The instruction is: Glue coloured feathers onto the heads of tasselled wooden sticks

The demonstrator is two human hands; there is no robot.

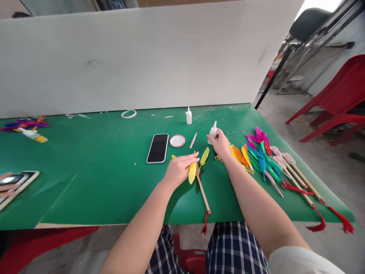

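My right hand (221,142) is closed around a small white glue bottle (212,133) with a pointed nozzle, upright at the table. My left hand (179,168) is closed at the head of a wooden stick (203,194), with a yellow feather (192,174) against its fingers. Another yellow feather (204,156) sticks out from the stick's top, partly behind the fingers. At the stick's lower end hangs a red tassel (205,223) over the table's front edge. Beyond the hands lie a pink pointed tool (193,140) and a round white disc (177,141).
A phone (157,148) lies left of the disc, and a second bottle (189,116) stands farther back. Colourful feathers (261,154) and tasselled sticks (299,180) lie right. A white board (128,61) borders the green table (99,171). Another person's hand (8,184) holds a phone far left.
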